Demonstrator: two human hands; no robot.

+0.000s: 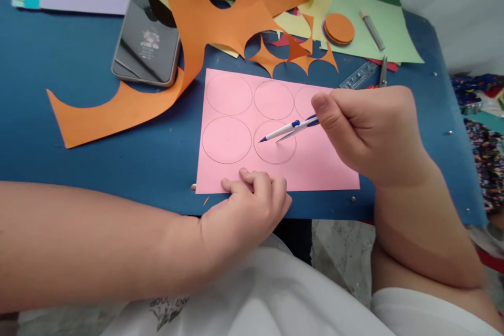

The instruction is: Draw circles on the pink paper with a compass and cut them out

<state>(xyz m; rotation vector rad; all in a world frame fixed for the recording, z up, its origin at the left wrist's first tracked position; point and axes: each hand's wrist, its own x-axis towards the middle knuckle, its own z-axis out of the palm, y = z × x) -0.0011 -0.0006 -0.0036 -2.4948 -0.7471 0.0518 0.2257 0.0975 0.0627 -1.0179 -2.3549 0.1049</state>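
A sheet of pink paper lies on the blue table, with several circles drawn on it in thin pencil-like lines. My right hand is closed round the top of a drawing compass, which has a white and blue pen or pencil on one leg. The compass tilts over the lower middle circle, its two tips close to the paper; contact is hard to tell. My left hand rests on the near edge of the sheet, fingers loosely bent and lying on the paper, nothing gripped.
Orange paper offcuts spread beyond the sheet, partly over a dark phone. Cut orange discs are stacked on light green paper beside a small clear tube. Scissors and a clear ruler lie behind my right hand.
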